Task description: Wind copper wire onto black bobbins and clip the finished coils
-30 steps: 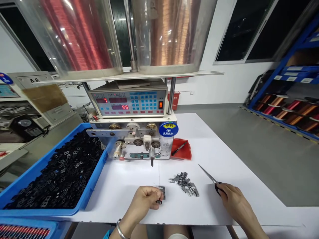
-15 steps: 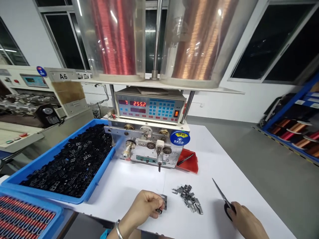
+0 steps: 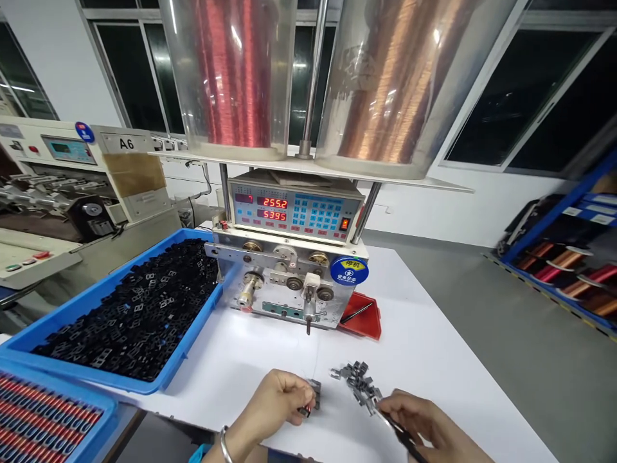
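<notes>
My left hand (image 3: 282,399) is closed in a pinch on a small wound coil (image 3: 304,410) with red wire and dark ends. Just beyond its fingertips lies a grey metal core piece (image 3: 316,391), and a thin wire runs up from there toward the winding machine (image 3: 284,276). My right hand (image 3: 429,418) grips a pair of scissors (image 3: 402,434), blades pointing left. Its fingertips reach the near end of a loose pile of grey metal cores (image 3: 359,382); whether they pinch one is unclear.
At the left, a blue tray (image 3: 180,354) holds many black bobbins, and another blue tray (image 3: 108,418) holds rows of red coils. A red dish (image 3: 369,325) with a dark pen-like tool sits beside the machine. Wire spools (image 3: 231,77) stand in clear cylinders above.
My right hand has moved left with the scissors, from the table's right side to the core pile. A lower row of digits now shows on the machine's display. My left hand stays nearly still.
</notes>
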{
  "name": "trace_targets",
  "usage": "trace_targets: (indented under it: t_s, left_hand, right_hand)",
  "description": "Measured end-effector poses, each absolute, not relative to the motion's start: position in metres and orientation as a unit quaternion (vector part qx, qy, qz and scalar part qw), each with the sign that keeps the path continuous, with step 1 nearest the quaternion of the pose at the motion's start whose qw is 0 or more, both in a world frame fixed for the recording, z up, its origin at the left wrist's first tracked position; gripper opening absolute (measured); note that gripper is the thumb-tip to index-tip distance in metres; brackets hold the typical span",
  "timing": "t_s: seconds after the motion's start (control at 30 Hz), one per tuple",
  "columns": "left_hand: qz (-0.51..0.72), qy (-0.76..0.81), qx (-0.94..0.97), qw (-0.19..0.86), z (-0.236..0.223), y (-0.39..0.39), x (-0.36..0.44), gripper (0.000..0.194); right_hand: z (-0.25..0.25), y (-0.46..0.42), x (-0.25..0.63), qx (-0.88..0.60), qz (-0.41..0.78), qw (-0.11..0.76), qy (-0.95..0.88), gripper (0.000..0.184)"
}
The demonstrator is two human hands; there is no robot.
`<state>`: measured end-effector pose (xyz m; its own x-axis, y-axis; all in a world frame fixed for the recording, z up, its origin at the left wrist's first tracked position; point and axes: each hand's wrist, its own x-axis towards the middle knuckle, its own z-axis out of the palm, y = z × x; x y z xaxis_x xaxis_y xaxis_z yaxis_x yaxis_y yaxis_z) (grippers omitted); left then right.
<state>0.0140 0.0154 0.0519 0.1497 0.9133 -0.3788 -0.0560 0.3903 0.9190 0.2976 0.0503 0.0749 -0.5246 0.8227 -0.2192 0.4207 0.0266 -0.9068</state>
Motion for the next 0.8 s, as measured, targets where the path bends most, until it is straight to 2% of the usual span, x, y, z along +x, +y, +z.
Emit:
trace_targets:
  t_s: [0.07,0.33,0.5,0.6,0.7,0.8]
  left_hand:
    - [0.371,0.535,0.402,0.643,0.053,0.015,0.015,0.045]
    - [0.374,0.521,0.415,0.645,0.054,0.014,0.013,0.043]
    - [0.372,0.520,0.408,0.652,0.051,0.014,0.013,0.041]
    - [0.373,0.532,0.394,0.650,0.043,0.014,0.012,0.042]
    - [0.391,0.568,0.333,0.643,0.031,0.016,0.002,0.046]
    - [0.436,0.593,0.245,0.632,0.018,0.022,-0.015,0.052]
  right_hand:
    - [0.084,0.057,0.280,-0.415,0.545,0.152,-0.712,0.040]
    - [0.094,0.081,0.248,-0.357,0.534,0.133,-0.755,0.036]
    - [0.107,0.081,0.239,-0.353,0.567,0.107,-0.737,0.021]
    - [0.106,0.079,0.241,-0.355,0.566,0.111,-0.736,0.020]
    - [0.091,0.073,0.257,-0.407,0.514,0.143,-0.741,0.023]
    - [0.058,0.065,0.290,-0.527,0.377,0.245,-0.721,0.029]
